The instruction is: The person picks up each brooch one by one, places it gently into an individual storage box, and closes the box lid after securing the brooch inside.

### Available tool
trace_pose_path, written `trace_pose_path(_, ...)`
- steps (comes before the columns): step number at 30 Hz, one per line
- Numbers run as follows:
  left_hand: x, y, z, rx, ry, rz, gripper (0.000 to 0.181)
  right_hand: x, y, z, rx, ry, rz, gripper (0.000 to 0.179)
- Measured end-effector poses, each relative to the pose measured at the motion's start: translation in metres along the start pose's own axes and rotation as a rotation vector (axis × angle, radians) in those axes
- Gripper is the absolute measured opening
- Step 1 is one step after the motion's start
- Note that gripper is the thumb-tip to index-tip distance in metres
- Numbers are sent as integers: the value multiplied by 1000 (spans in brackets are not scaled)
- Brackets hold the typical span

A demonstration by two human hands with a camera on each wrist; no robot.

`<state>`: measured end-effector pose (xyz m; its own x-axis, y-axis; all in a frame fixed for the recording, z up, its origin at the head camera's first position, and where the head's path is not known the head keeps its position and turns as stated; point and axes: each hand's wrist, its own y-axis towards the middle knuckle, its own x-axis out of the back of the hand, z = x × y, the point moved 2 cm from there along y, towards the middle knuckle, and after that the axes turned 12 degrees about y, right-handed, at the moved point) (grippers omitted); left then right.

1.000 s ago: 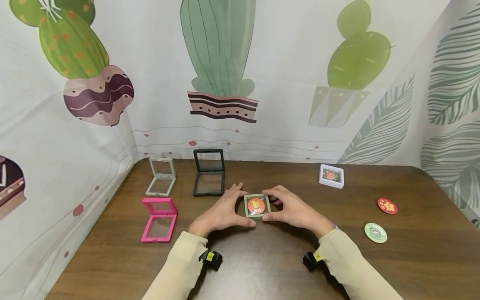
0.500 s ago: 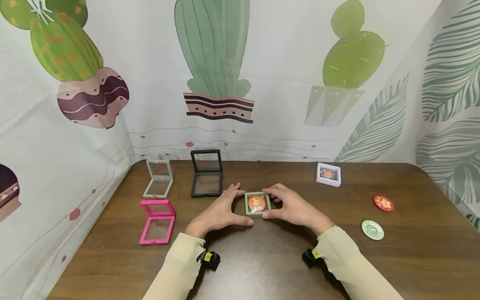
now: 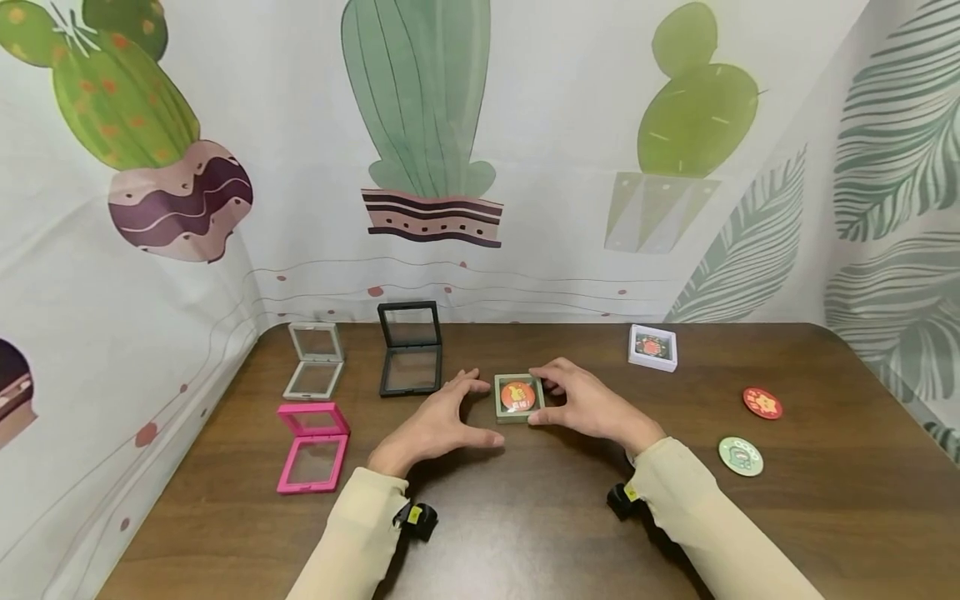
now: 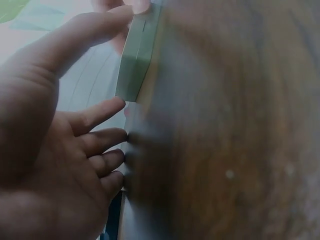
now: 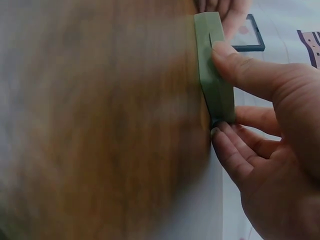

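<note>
Green case (image 3: 517,418) pinched by the right hand (image 3: 588,406)
Left hand (image 3: 435,423) released, fingers spread just beside it; orange disc (image 3: 517,397) inside; pink case (image 3: 307,487) open at left

Exclamation mark (image 3: 528,404) on orange disc (image 3: 516,395)

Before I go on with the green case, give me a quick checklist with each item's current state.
1. Right hand grip: ok, it pinches the right side of the green case.
2. Left hand clear: ok, open and apparently apart from the case.
3. Orange badge inside: ok, seen through the window.
4. Lid latched: cannot tell; it looks closed.
5. Remaining badges cased: not ok, the red star badge and pale green badge lie loose.
</note>
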<state>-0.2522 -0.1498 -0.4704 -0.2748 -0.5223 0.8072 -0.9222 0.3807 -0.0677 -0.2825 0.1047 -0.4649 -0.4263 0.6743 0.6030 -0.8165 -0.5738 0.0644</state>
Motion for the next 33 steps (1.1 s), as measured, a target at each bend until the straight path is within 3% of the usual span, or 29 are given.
trace_pose_path(10,9,1,-6,-1,-10,-97,73,7,4,-4,-13,-33,-13,75)
trace_pose_path(14,19,1,-5,-2,2,-189,68,10,4,-6,-14,-94,-18,75)
trace_pose_path(20,36,3,2,7,34,-407,55,16,5,-7,-6,-159,-21,74)
trace_pose_path(26,48,4,14,119,-10,-694,49,19,6,-9,-33,-164,-13,74)
trace_pose_path(28,50,3,18,170,-29,-760,51,20,6,-9,-39,-165,-10,74)
trace_pose_path(33,54,3,26,256,-40,-784,61,23,8,-11,-48,-178,-8,74)
